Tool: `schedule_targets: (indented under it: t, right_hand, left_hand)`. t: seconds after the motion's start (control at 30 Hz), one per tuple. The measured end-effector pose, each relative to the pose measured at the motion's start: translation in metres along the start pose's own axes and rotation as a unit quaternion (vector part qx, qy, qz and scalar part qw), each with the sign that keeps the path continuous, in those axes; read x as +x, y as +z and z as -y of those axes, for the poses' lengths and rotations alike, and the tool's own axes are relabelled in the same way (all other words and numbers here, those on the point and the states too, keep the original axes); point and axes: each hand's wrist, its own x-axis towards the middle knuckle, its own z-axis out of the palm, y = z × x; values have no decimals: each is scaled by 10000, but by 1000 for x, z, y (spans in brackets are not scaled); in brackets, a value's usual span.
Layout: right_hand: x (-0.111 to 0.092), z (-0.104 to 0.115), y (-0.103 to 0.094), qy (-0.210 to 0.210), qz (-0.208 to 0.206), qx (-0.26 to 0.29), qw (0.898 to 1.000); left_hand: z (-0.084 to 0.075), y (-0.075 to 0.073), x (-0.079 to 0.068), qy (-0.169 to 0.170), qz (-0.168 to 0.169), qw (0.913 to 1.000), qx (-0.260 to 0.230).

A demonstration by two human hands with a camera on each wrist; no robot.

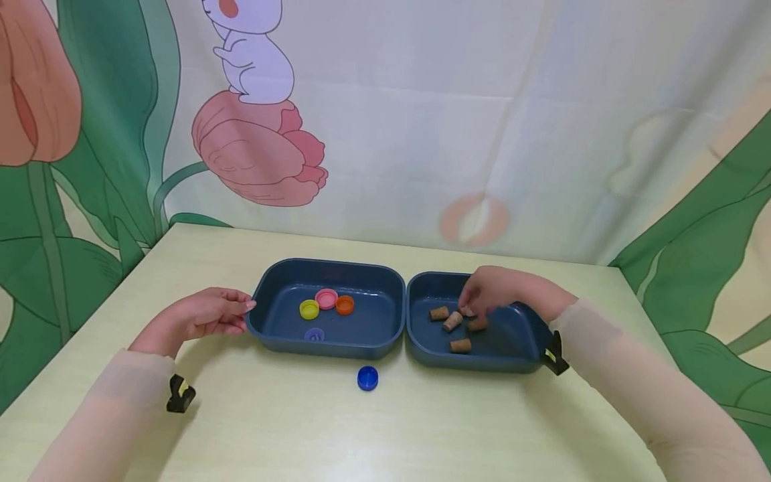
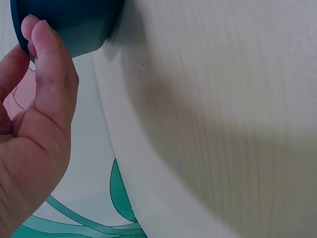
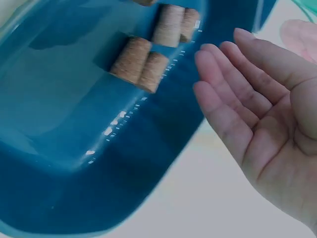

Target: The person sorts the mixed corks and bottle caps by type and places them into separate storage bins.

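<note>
My left hand (image 1: 211,313) pinches the left end of a dark blue tray (image 1: 385,349), thumb and fingers on its rim; the left wrist view shows the same grip on the tray wall (image 2: 84,42). Yellow (image 1: 309,309), pink (image 1: 326,298), orange (image 1: 345,305) and purple bottle caps (image 1: 314,334) lie inside. Over a second blue tray (image 1: 434,358) is my right hand (image 1: 490,289), fingers bent loosely down beside several corks (image 1: 460,345). From the right wrist, that hand (image 3: 262,109) looks relaxed and holds nothing, its fingertips apart from the corks (image 3: 131,59).
A blue bottle cap (image 1: 367,378) lies on the pale wooden table (image 1: 289,422) in front of the trays. Both trays stand end to end. Behind the table hangs a printed curtain (image 1: 385,134) with flowers and a white animal.
</note>
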Motion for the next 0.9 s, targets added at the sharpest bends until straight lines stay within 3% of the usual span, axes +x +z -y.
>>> schedule_targets:
  t: [0.23, 0.53, 0.9]
  right_hand:
    - [-25, 4, -4, -333, -815, 504, 9948]
    - [-59, 18, 8, -368, -1741, 812, 9807]
    - [-75, 43, 38, -561, -2258, 1045, 9669]
  left_hand:
    - [-1, 3, -2, -51, -25, 10000, -32]
    - [-2, 2, -3, -40, -30, 10000, -4]
    - [-1, 1, 1, -74, -62, 10000, -13]
